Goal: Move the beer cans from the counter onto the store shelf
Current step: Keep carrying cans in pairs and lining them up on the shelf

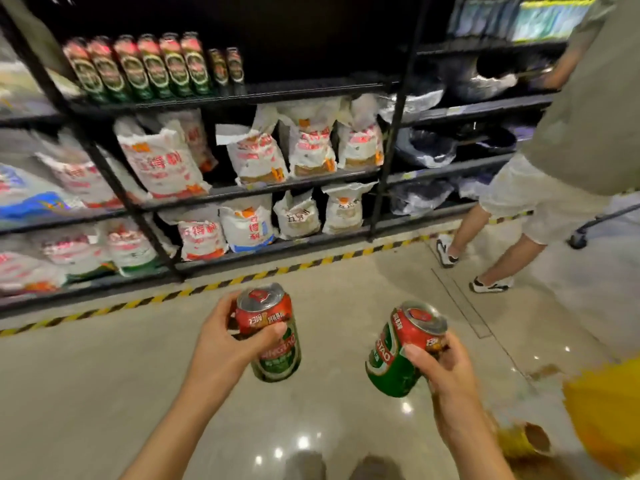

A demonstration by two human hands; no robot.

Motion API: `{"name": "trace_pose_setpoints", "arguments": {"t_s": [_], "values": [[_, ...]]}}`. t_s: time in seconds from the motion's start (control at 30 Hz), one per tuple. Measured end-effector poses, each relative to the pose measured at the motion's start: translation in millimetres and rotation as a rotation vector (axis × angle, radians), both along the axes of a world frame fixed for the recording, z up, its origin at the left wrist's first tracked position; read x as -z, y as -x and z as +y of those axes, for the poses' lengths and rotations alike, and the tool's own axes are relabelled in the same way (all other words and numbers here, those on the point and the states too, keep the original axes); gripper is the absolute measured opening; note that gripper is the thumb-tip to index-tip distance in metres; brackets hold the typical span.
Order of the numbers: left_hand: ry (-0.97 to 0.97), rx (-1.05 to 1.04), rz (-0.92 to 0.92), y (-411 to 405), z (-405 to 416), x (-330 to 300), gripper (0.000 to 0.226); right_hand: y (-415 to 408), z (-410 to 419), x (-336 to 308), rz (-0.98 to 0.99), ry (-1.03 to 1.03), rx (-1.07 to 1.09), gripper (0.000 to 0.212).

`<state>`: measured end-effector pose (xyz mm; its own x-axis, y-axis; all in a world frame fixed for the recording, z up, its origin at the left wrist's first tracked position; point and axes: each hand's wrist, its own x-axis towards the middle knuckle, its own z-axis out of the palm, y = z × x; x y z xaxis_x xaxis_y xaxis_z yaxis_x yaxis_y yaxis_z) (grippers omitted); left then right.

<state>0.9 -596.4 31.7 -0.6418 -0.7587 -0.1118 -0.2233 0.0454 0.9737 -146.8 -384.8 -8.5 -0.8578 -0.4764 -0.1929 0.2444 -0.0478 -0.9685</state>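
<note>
Left hand (228,344) grips can (273,337); right hand (440,362) grips second can (398,355).

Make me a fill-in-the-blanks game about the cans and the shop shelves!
1. The left hand and right hand each keep a grip on one ____ -and-green metal beer can.
2. More matching cans stand in a row on the ____ shelf of the black metal rack.
3. The shelves below hold white ____ with red print.
4. A striped line of yellow and ____ tape runs along the floor.

Missing words: red; top; bags; black
</note>
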Motion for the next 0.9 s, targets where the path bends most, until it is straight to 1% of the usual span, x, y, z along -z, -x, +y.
{"name": "trace_pose_setpoints", "arguments": {"t_s": [0.07,0.17,0.3,0.4,0.53,0.67,0.77,0.8,0.87,0.9], "values": [[-0.015,-0.073,0.01,4.3,-19.8,1.6,0.044,13.2,-26.6,1.0,0.008,-0.025,-0.047,0.097],[-0.053,-0.158,0.018,22.5,-45.3,5.9,0.044,40.2,-63.4,3.0,0.002,-0.019,-0.111,0.083],[-0.049,-0.207,0.021,67.3,-83.4,4.4,0.049,90.2,-117.8,2.6,0.02,-0.023,-0.152,0.077],[-0.042,-0.264,0.029,108.4,-116.3,-1.0,0.049,133.1,-161.5,-4.6,0.044,-0.014,-0.175,0.076],[-0.045,-0.324,0.071,159.6,-161.0,-14.9,0.044,190.7,-213.4,-17.7,0.054,0.002,-0.222,0.085],[-0.052,-0.399,0.112,197.1,-201.1,-21.1,0.044,241.3,-267.2,-23.7,0.079,0.007,-0.289,0.074],[-0.053,-0.464,0.101,216.2,-228.9,-20.4,0.047,268.2,-303.8,-23.4,0.085,0.003,-0.3,0.06],[-0.057,-0.485,0.092,222.1,-238.5,-21.5,0.048,274.8,-315.1,-23.9,0.083,-0.003,-0.309,0.061],[-0.057,-0.512,0.083,233.6,-259.4,-22.2,0.048,286.7,-337.4,-24.4,0.079,-0.021,-0.333,0.071],[-0.056,-0.522,0.081,239.6,-271.1,-21.5,0.048,292.0,-349.4,-24.6,0.075,-0.028,-0.345,0.072]]}}
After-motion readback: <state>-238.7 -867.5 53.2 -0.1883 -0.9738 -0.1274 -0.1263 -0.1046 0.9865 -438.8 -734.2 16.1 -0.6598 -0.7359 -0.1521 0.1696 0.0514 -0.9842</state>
